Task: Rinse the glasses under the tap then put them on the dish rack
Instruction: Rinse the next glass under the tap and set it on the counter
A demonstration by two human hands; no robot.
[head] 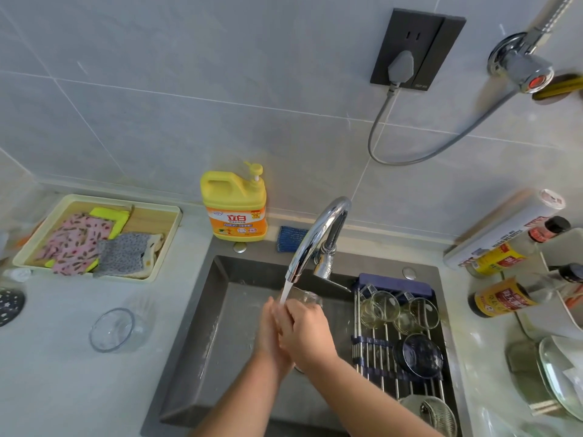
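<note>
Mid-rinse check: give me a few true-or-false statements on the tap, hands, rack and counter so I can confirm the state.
1. Water runs from the tap onto a glass gripped by the right hand, with the left hand beside it. True.
2. The rack holds nothing. False: mugs and a dark bowl lie on it.
3. The soap bottle stands behind the sink. True.
4. The clear bowl sits right of the sink. False: it sits left of it, on the counter.
</note>
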